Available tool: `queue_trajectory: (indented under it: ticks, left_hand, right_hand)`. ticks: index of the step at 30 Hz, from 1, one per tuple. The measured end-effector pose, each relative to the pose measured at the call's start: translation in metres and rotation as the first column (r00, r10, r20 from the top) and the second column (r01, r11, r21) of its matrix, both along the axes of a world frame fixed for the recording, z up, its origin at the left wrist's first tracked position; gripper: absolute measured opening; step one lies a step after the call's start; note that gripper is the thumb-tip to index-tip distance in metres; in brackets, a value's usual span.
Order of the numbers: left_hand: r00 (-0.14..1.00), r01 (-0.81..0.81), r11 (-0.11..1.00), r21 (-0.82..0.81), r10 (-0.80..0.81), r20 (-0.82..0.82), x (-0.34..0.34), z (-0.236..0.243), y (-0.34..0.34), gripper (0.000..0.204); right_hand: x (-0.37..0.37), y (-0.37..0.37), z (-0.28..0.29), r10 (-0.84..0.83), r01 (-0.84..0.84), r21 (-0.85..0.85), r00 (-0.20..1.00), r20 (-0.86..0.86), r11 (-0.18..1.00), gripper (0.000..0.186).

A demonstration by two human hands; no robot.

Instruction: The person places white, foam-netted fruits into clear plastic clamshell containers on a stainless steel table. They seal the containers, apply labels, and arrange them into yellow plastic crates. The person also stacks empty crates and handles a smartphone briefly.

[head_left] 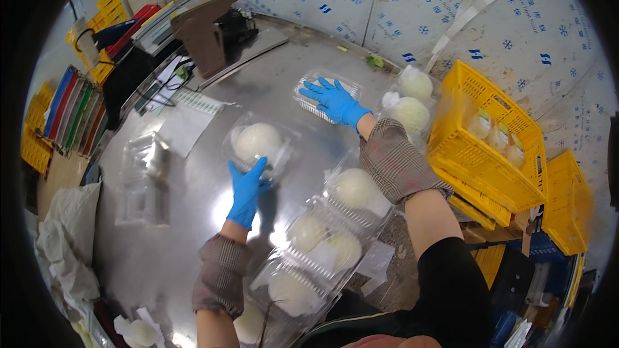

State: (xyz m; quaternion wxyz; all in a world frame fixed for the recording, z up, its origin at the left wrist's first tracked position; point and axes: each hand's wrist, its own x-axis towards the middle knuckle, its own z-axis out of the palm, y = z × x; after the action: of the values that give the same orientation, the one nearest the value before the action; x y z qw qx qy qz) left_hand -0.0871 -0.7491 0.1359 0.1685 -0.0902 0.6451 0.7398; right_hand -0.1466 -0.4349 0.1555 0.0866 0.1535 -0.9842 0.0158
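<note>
My left hand (247, 191), in a blue glove, has its thumb and fingers apart at the near edge of a clear plastic box (282, 154). A pale round melon (256, 142) sits in that box. Farther off to the right, my right hand (336, 102), also blue-gloved, lies with spread fingers on another clear plastic box (308, 107); the glove hides most of what is under it. Nearer to me, more pale melons (356, 187) stand in clear boxes (316, 216) along the table's front edge. Two melons (410, 115) in clear packaging are beside my right wrist.
A yellow crate (496, 161) holding packed fruit stands at the right against the patterned wall panel. Clear plastic boxes (143, 180) lie on the metal table's left side. A brown-backed device (205, 35), cables and a sheet of labels (198, 100) occupy the far left.
</note>
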Motion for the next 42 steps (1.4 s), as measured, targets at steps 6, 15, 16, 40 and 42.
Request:
queue_trajectory:
  ticks: [6,15,16,40,42]
  left_hand:
    - [0.991,0.134,0.978,0.160,-0.130,-0.036,-0.026,-0.002,0.174,0.096]
    - [0.737,0.646,0.748,-0.154,-0.664,-0.128,-0.037,0.021,0.176,0.076]
    - [0.706,0.626,0.723,-0.291,-0.685,-0.183,-0.032,0.020,0.146,0.070]
    - [0.770,-0.337,-0.379,-0.862,0.417,-0.484,0.388,0.017,-0.510,0.064]
    - [0.770,-0.486,-0.375,-0.789,0.244,-0.590,0.352,0.033,-0.509,0.056]
  right_hand:
    - [0.011,0.105,0.005,-0.144,0.151,-0.082,0.986,0.089,0.985,0.071]
    - [-0.005,0.098,0.016,-0.267,0.268,-0.043,0.906,-0.329,0.963,0.052]
    - [0.001,0.065,0.018,-0.113,0.118,0.006,0.967,-0.227,0.993,0.052]
    - [0.034,-0.530,-0.008,0.707,-0.706,-0.365,0.690,-0.157,0.607,0.007]
    - [0.041,-0.522,-0.001,0.694,-0.695,-0.381,0.701,-0.168,0.610,0.008]
